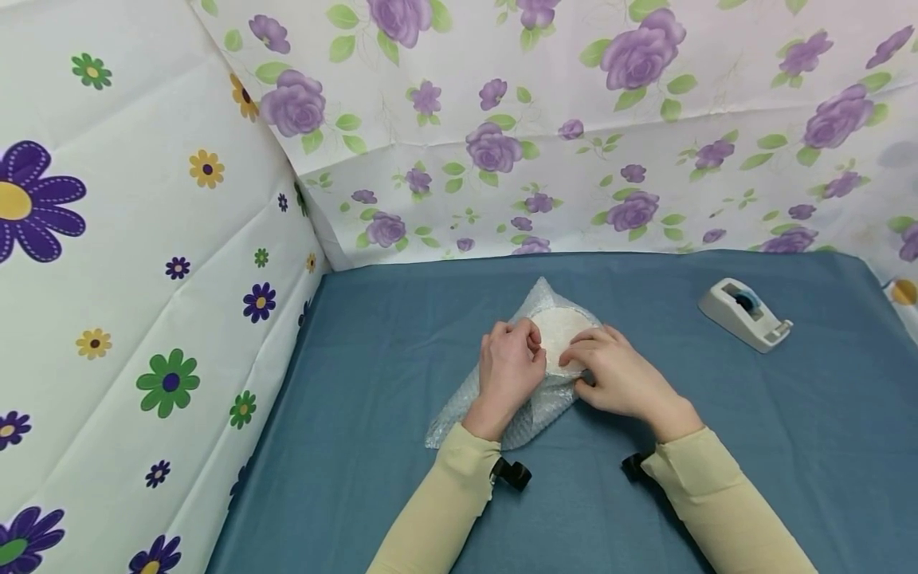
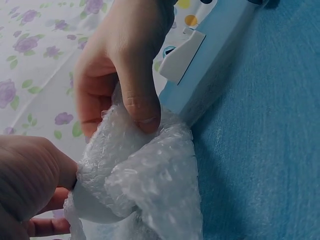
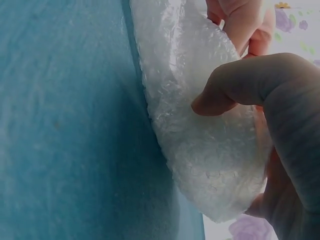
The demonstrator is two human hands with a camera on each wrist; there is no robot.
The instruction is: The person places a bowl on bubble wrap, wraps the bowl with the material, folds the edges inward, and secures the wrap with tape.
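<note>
A white round object (image 1: 561,331), its circular face upward, is partly wrapped in clear bubble wrap (image 1: 543,295) on the blue cloth. The left hand (image 1: 511,363) pinches the wrap at the left side of the round face, its fingers curled. On the opposite side the right hand (image 1: 620,375) grips the wrapped edge, its fingertips over the face and its thumb (image 3: 215,97) against the outside of the wrap. Folded bubble wrap (image 2: 165,170) bunches between the hands in the left wrist view, where a smooth white part of the object (image 2: 95,202) shows beneath it.
A white tape dispenser (image 1: 744,315) stands at the back right of the blue cloth (image 1: 789,462). Flower-printed sheets (image 1: 495,151) hang behind and to the left. A loose tail of wrap (image 1: 452,410) reaches toward the front left.
</note>
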